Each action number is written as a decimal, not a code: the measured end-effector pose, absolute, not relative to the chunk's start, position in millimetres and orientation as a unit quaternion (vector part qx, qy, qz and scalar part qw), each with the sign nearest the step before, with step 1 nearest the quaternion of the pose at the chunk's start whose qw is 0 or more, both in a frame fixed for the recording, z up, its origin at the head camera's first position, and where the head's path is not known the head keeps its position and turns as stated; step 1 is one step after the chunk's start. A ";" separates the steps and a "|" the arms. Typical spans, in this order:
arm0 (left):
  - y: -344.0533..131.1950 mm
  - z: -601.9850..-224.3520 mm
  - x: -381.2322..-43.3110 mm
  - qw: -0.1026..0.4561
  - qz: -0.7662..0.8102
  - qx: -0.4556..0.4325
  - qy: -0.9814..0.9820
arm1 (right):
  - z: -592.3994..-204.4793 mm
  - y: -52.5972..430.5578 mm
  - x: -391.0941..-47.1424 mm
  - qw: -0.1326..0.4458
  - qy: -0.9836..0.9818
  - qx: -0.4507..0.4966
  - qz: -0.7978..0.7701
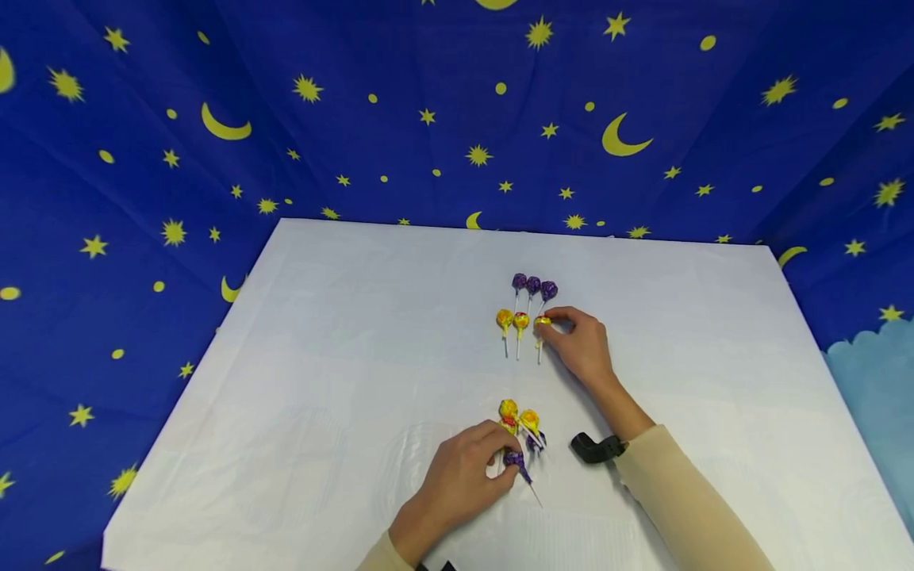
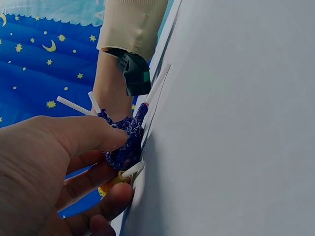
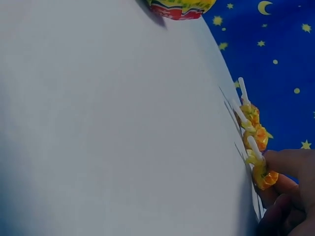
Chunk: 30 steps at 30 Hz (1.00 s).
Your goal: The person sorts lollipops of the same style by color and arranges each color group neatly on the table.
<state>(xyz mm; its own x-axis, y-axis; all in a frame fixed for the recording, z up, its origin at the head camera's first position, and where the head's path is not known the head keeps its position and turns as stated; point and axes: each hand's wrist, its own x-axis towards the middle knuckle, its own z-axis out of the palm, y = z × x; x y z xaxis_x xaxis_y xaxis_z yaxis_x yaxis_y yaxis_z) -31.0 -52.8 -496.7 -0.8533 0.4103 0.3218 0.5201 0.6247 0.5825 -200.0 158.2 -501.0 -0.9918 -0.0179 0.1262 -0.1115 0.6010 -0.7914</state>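
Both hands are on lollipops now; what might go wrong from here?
The right hand pinches the rightmost yellow lollipop close to the purple row, so letting go might nudge that row askew. The left hand holds a purple lollipop beside the loose pile, so lifting it could drag or roll its neighbours.

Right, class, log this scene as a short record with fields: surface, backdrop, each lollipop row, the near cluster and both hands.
surface: white tabletop
backdrop: blue cloth, yellow moons and stars
far row: three purple lollipops
next row: three yellow lollipops
near cluster: yellow and purple lollipops, partly hidden
left hand: holds a purple lollipop at the cluster
right hand: pinches the rightmost yellow lollipop in its row
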 end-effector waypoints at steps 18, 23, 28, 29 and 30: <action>-52.8 -494.9 -30.7 0.057 -0.347 -0.247 -0.903 | -497.9 169.9 -184.2 0.067 -0.873 0.054 0.481; -52.6 -495.3 -30.6 0.059 -0.350 -0.246 -0.902 | -490.9 167.9 -172.2 0.041 -0.869 0.089 0.484; -53.3 -495.5 -31.2 0.051 -0.351 -0.247 -0.902 | -489.6 167.5 -162.1 0.012 -0.869 0.124 0.479; -53.5 -495.4 -31.3 0.050 -0.351 -0.247 -0.902 | -489.8 167.7 -160.3 0.005 -0.869 0.130 0.477; -53.7 -495.5 -31.4 0.049 -0.351 -0.248 -0.902 | -490.0 167.9 -158.4 -0.003 -0.869 0.136 0.475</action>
<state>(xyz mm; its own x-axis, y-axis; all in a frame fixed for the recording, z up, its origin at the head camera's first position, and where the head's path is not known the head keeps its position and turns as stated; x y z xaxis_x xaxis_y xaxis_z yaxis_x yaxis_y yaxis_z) -31.4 -53.7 -495.5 -0.8723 0.4122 0.2632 0.4816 0.6308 0.6084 -158.4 167.9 -490.0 -0.9631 -0.2387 0.1246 -0.2338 0.5115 -0.8269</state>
